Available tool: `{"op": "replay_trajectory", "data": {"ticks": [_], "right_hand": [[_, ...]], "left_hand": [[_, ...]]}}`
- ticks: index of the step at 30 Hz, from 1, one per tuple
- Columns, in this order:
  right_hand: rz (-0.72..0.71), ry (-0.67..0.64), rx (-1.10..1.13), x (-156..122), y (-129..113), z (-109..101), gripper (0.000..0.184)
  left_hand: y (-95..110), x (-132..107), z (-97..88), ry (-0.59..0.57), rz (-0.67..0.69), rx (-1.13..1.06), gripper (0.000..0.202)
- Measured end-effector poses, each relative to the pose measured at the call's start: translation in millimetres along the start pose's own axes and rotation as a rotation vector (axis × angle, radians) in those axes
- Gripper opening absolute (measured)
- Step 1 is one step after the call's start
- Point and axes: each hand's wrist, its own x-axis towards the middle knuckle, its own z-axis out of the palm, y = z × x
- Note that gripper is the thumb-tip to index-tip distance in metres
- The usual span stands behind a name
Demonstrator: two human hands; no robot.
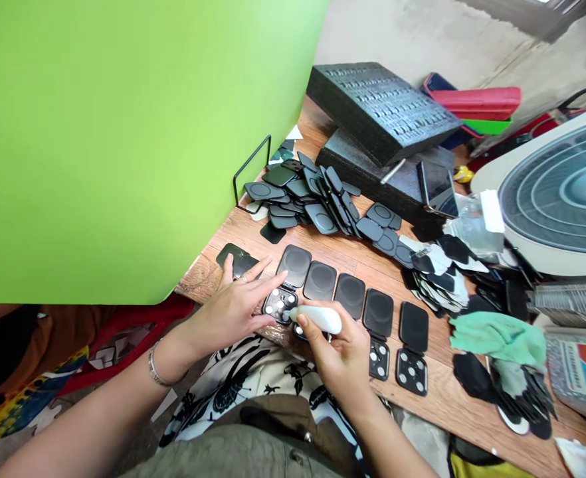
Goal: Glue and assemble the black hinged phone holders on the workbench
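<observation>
Head camera shows the left hand point(236, 309), fingers spread flat, pinning the dotted black plate point(278, 303) at the table's point(447, 392) near edge, while the right hand point(343, 358) grips a white tube point(320, 318) lying crosswise, tip pointing left onto that plate.

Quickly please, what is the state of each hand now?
Left hand: open, fingers resting on the black plate.
Right hand: closed around the white tube, tip on that plate.

white tube point(317, 318) tilted, tip on black dotted piece point(279, 304)
</observation>
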Motion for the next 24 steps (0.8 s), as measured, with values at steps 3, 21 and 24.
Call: {"op": "replay_trajectory", "data": {"ticks": [3, 21, 24], "right_hand": [[0.021, -0.015, 0.039, -0.5, -0.7, 2.7, 0.016], [0.543, -0.057, 1.035, -10.8, -7.0, -0.8, 0.031], [0.517, -0.217, 0.998, -6.1, -11.5, 14.3, 0.038]], "left_hand": [[-0.2, 0.1, 1.3, 0.009, 0.003, 0.007, 0.072], [59.9, 0.0, 7.5, 0.263, 0.004, -0.439, 0.038], [69.9, 6.6, 8.6, 0.339, -0.184, -0.507, 0.014]]}}
